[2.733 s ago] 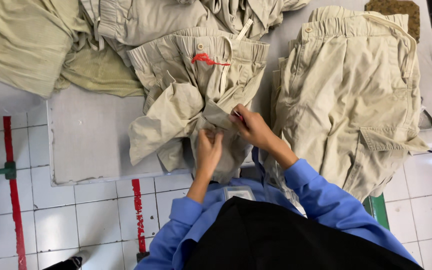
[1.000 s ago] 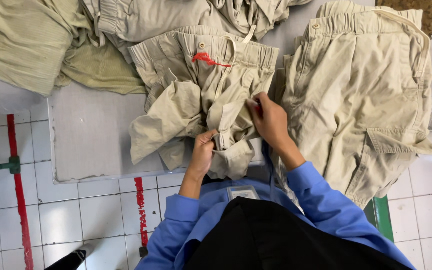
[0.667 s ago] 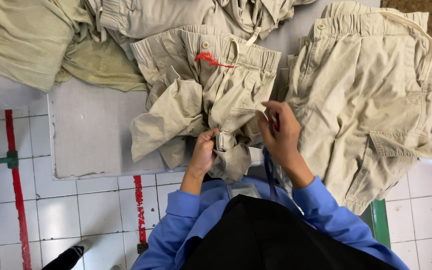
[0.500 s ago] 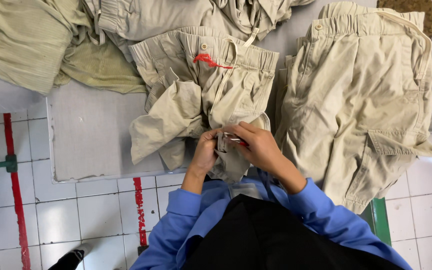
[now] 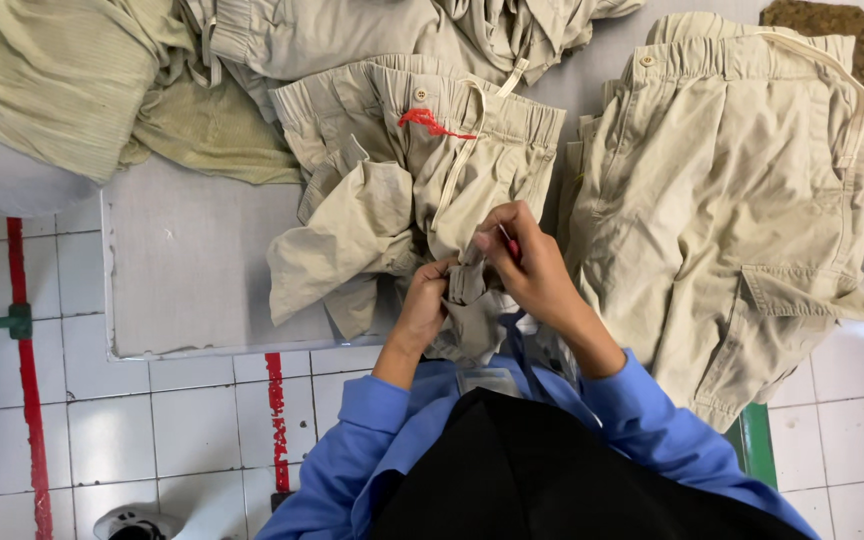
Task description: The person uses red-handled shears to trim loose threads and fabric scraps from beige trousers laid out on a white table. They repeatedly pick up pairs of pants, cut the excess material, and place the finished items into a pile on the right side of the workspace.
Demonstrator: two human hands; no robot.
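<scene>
Hands meet at the near edge of the bench (image 5: 192,290), both closed on the same small fold of a pair of beige trousers (image 5: 422,170) that lies in the middle, its waistband turned away from the person. The left hand (image 5: 424,308) grips the cloth from below, fingers curled tight, and seems to keep the fold stretched. The right hand (image 5: 527,268) comes from above and pinches the top of that fold between thumb and fingers; something small and reddish shows under the fingers, but I cannot tell what it is. A red thread (image 5: 430,122) lies on the waistband near a button. One trouser leg is bunched to the left, so the worked part sits close to the body where the eyes can reach it. Just beside on the right, a second pair of beige trousers (image 5: 742,200) lies flat, partly hanging over the bench edge. More garments (image 5: 72,80) are heaped at the far left, apart from the hands
</scene>
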